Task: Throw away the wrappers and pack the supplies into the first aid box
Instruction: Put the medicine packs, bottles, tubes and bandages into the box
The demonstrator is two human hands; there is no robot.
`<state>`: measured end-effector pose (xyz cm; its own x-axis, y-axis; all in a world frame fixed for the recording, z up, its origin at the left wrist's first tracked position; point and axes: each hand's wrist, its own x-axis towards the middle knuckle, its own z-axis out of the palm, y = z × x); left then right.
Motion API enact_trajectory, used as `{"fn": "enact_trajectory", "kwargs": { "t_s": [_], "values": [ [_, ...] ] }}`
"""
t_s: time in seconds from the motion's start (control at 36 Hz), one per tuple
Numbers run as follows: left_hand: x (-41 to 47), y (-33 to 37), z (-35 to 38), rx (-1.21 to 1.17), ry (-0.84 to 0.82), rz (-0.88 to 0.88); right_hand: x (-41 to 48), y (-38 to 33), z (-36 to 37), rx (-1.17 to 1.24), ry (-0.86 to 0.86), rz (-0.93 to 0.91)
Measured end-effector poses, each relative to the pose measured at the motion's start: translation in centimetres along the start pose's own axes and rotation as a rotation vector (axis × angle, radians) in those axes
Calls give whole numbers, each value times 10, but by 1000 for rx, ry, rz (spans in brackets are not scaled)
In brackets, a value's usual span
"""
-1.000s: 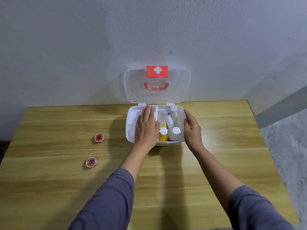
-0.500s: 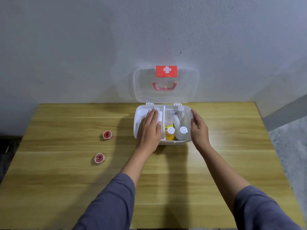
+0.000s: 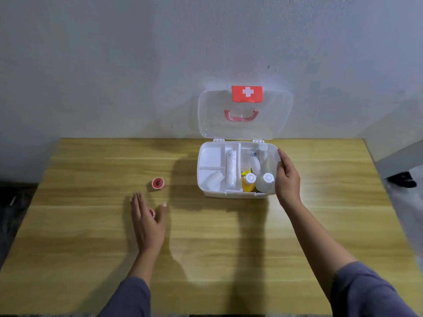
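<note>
The white first aid box (image 3: 207,193) stands open at the table's far side, its clear lid (image 3: 245,112) leaning back against the wall. Inside lie wrapped bandage rolls (image 3: 231,171), a yellow bottle (image 3: 248,183) and a clear bottle (image 3: 265,182). Two small red tape rolls sit left of the box. My left hand (image 3: 146,219) hovers open over the nearer tape roll (image 3: 151,212), fingers spread around it, mostly hiding it. The farther tape roll (image 3: 158,183) lies free. My right hand (image 3: 287,178) rests flat against the box's right wall.
The wooden table (image 3: 206,248) runs up to a grey wall. Its right edge drops to a grey floor, where a dark object (image 3: 401,179) lies.
My left hand left the box's tray and swung left and nearer, down to the closer tape roll. The tray's contents are now uncovered. My right hand stayed at the box's side.
</note>
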<state>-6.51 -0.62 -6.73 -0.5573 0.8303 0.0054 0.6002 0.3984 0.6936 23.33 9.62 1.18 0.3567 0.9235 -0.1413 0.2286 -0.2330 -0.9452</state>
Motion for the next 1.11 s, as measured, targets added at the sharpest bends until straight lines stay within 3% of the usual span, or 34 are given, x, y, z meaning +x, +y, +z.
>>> {"fn": "enact_trajectory", "kwargs": {
  "t_s": [0.42, 0.5, 0.58, 0.67, 0.78, 1.0, 1.11],
  "values": [
    [75, 44, 27, -219, -41, 108, -1, 3, 7, 1, 53, -15],
    [71, 80, 17, -304, -3, 234, -1, 3, 6, 12, 55, -9],
    [65, 121, 12, -348, -107, 435, -2, 2, 7, 22, 54, -2],
    [62, 153, 21, -276, -296, 549, -3, 0, 8, 42, 53, 8],
    [60, 168, 40, -122, -414, 550, -4, -2, 7, 45, 58, 22],
    [56, 171, 56, 12, -380, 480, -7, -4, 10, 77, 105, 26],
    [55, 170, 55, 53, -341, 526, -7, -3, 9, 88, 102, 33]
  ]
}}
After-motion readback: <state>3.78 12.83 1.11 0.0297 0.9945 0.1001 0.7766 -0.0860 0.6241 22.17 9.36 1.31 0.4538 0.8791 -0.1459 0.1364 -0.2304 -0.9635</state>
